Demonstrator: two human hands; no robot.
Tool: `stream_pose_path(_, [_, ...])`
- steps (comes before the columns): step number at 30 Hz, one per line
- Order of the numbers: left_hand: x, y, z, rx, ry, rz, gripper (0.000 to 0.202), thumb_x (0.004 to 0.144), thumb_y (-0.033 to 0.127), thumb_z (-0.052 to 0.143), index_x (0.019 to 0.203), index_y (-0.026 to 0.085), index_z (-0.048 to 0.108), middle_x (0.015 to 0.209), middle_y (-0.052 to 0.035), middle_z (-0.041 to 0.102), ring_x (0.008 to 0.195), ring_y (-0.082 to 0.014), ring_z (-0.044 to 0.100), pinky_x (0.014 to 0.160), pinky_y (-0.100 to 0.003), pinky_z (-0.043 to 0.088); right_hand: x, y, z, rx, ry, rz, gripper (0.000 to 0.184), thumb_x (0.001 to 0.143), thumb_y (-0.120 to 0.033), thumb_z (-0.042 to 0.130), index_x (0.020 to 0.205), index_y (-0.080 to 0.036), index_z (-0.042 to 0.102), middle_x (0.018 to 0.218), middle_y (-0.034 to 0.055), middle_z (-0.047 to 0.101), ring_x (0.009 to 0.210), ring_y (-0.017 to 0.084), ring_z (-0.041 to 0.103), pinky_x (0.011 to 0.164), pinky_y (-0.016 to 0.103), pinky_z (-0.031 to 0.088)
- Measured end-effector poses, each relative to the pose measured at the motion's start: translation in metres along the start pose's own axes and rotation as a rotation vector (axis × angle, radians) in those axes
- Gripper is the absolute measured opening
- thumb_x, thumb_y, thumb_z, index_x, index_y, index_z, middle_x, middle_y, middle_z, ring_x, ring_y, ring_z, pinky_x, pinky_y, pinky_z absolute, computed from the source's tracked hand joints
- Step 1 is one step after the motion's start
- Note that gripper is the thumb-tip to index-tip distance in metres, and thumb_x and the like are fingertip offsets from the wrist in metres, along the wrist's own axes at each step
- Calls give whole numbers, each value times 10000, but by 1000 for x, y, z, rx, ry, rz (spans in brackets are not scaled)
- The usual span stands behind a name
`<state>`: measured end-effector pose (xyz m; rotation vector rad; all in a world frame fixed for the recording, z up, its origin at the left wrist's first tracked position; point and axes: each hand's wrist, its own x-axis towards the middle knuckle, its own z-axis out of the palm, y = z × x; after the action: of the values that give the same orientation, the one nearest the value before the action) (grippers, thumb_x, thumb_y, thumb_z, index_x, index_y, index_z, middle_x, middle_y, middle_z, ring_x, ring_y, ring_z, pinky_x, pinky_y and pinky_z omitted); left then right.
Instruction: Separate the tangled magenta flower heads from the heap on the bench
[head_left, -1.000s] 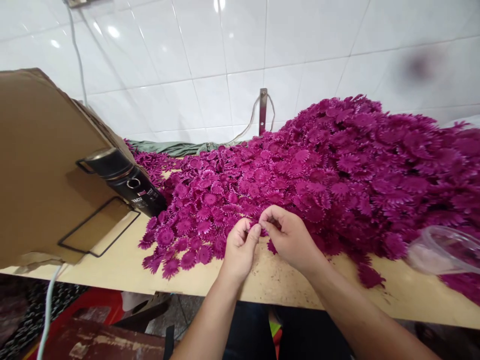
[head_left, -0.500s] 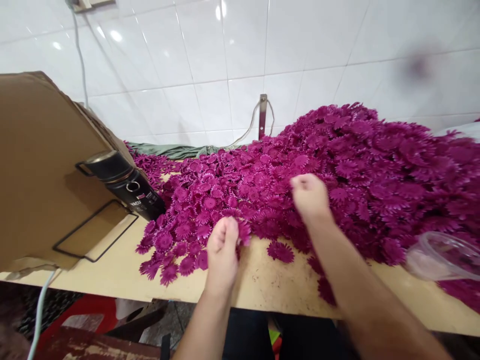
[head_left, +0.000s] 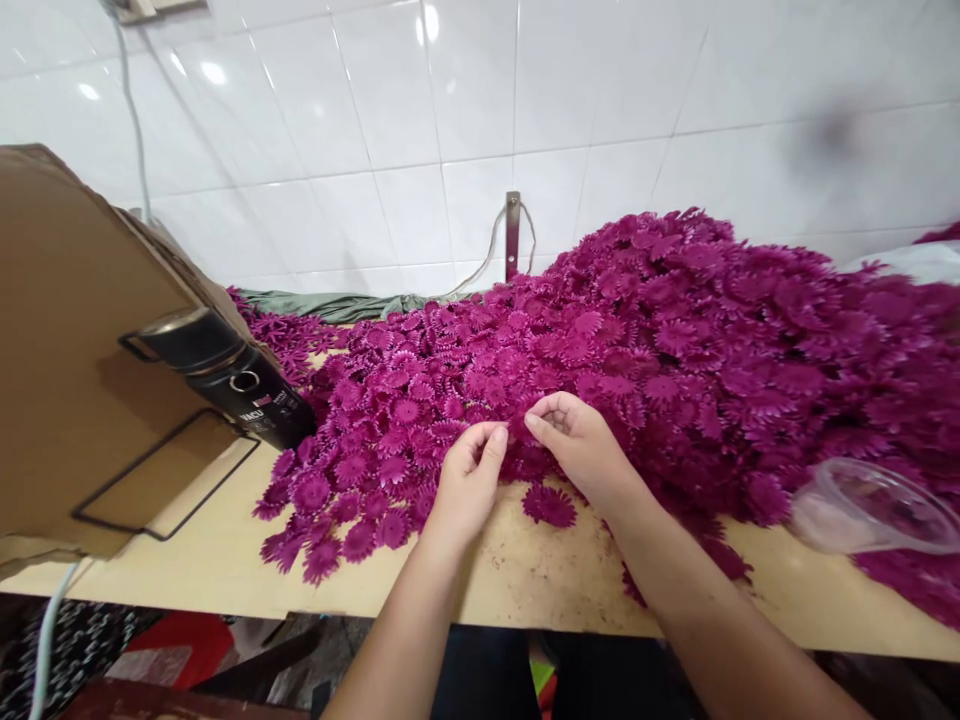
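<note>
Magenta artificial flower heads with fringed petals lie in a broad pile [head_left: 675, 330] across the table. My left hand [head_left: 469, 480] is closed in a pinch at the near edge of the pile, thumb and finger on a magenta flower piece [head_left: 517, 432] that blends with the flowers behind it. Close on its right, my right hand [head_left: 581, 445] pinches too, its fingertips beside that piece. What it grips is too small to make out. One loose flower head [head_left: 549, 505] lies on bare wood just below the hands.
A black vacuum bottle [head_left: 225, 370] stands on the left, against a cardboard box [head_left: 82, 350] with a black wire frame [head_left: 169, 480]. At the right a clear plastic tub [head_left: 832, 510] rests tilted among flowers. White tiled wall [head_left: 420, 120] rises behind the table [head_left: 517, 590].
My right hand has come down and left from over the pile to meet my left hand. The left hand has shifted slightly right and up. The view has turned a little.
</note>
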<state>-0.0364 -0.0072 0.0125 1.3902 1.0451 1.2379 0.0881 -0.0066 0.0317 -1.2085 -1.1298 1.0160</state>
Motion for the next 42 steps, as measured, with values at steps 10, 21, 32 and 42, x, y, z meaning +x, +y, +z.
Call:
stream_pose_path(10, [-4,-6,0,-216,-21,-101,221,668,359,647,668,154,564,615,31,521,607,-102,453,640,-234,377,-19,3,-2,-191,-86,-160,132,744,-265,501,841,-185,542,814,42,599,755,152,569,731,316,471])
stream_pose_path(21, [-11,-11,9,-246,-4,-173,508,603,635,587,504,177,394,465,81,291,458,-62,248,460,-215,214,-28,10,-2,-153,-352,5,199,740,-377,529,726,-179,511,648,-11,523,590,117,487,568,262,419])
stream_pose_path(32, [-11,-4,12,-208,-32,-124,547,583,695,547,481,188,373,443,72,317,445,-67,253,451,-227,212,-18,10,-9,-250,-164,-69,203,744,-371,502,644,-200,458,586,-30,433,550,116,410,515,245,386])
stream_pose_path(42, [-9,-7,17,-85,-4,-107,466,694,603,495,514,194,363,497,61,290,495,-85,261,485,-234,244,-22,11,-5,-198,-163,-97,222,709,-372,563,609,-192,480,560,-41,445,535,105,431,532,240,406])
